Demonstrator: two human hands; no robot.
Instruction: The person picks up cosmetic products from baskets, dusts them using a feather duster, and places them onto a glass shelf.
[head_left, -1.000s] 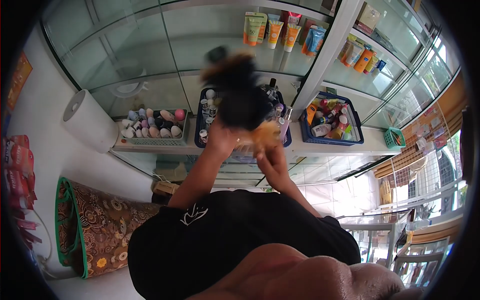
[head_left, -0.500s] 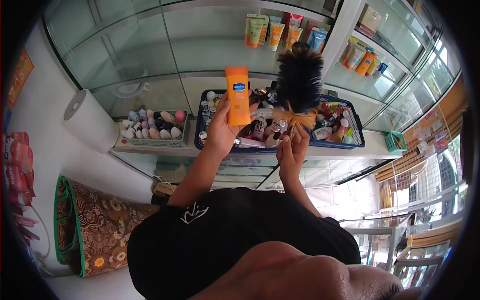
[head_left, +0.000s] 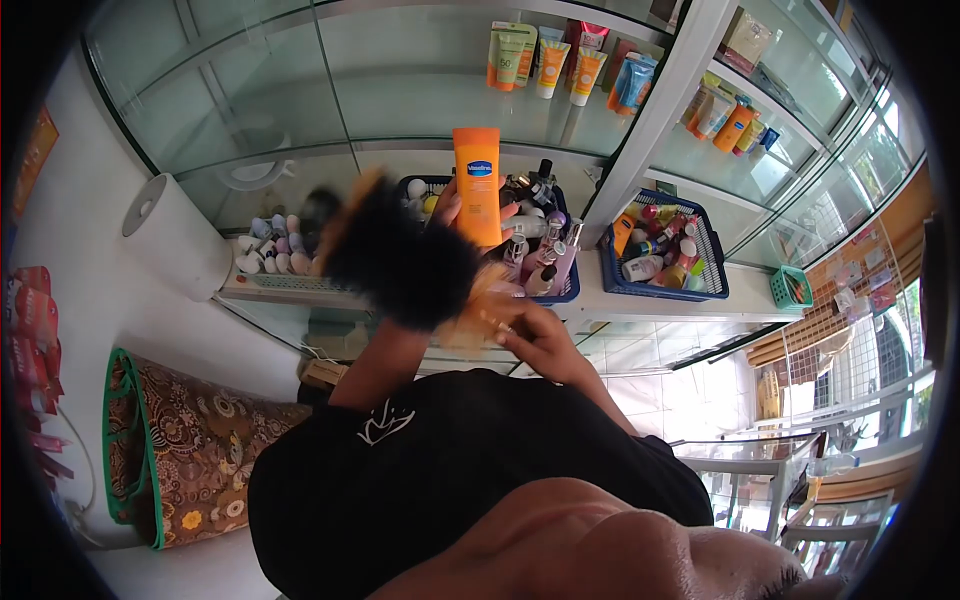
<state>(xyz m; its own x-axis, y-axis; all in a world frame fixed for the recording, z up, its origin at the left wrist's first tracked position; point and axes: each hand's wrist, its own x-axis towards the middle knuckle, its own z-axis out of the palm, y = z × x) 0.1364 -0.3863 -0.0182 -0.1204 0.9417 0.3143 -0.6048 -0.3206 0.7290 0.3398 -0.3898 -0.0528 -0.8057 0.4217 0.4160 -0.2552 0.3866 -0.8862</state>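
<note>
An orange lotion bottle with a blue label stands upright in my left hand, whose fingers wrap it from behind. My right hand is closed on the handle of a feather duster. The duster's dark, blurred feathers point left and hide my left wrist and the lower part of that hand. Behind the bottle lies a blue basket full of small bottles.
A pale basket of small egg-shaped items sits left on the counter, beside a white paper roll. Another blue basket and a small green basket are on the right. Tubes stand on the glass shelf above.
The duster has swung from the right across to the left, in front of my left forearm, and my right hand has moved left and down. The bottle stays nearly in place.
</note>
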